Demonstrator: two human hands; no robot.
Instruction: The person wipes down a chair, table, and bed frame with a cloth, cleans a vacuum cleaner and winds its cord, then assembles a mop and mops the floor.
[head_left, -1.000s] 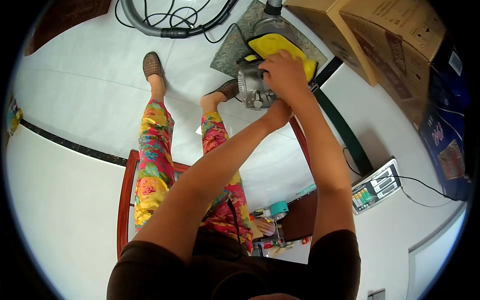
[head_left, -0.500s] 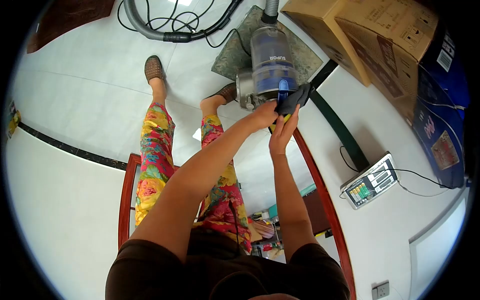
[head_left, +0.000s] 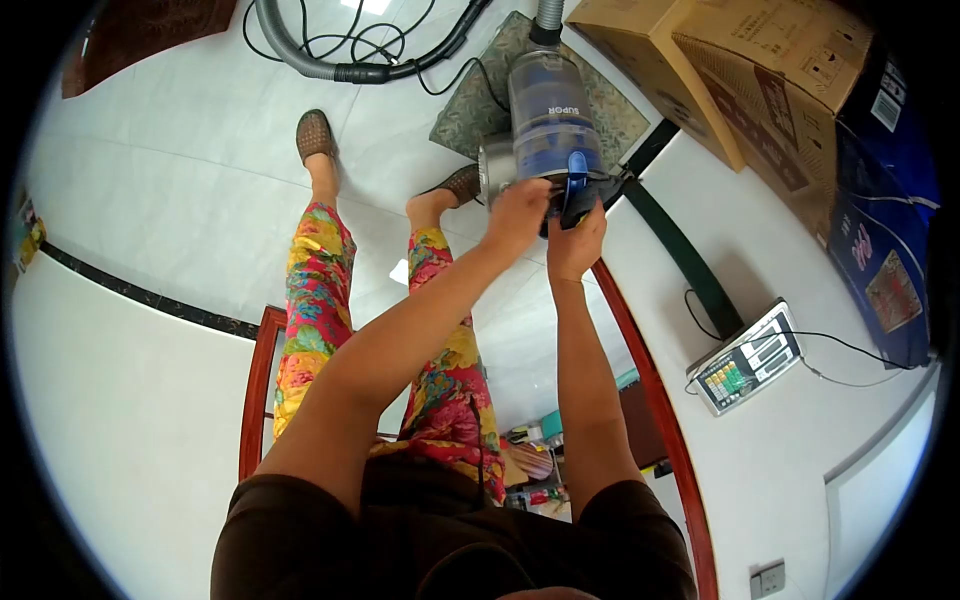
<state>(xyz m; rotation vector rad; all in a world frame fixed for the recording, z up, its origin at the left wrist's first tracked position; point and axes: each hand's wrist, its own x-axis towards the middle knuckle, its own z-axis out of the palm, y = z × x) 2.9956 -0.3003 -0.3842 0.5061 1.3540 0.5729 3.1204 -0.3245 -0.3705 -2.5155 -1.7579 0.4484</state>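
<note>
A vacuum cleaner with a clear and blue canister lies on a patterned mat, its blue handle towards me. My right hand, at the near end of the canister, is closed on a dark grey and yellow cloth, which is bunched beside the handle. My left hand is at the left of the handle, over the near end of the canister, with its fingers curled. What those fingers hold, if anything, is hidden.
A grey hose and black cord lie on the floor at the top. Cardboard boxes stand at the upper right. A scale is at the right. A red wooden frame surrounds my legs; my slippered feet are left of the mat.
The yellow side of the cloth no longer covers the canister; the cloth is now bunched at its near end. My right hand has moved down towards me, and my left hand has shifted up and left.
</note>
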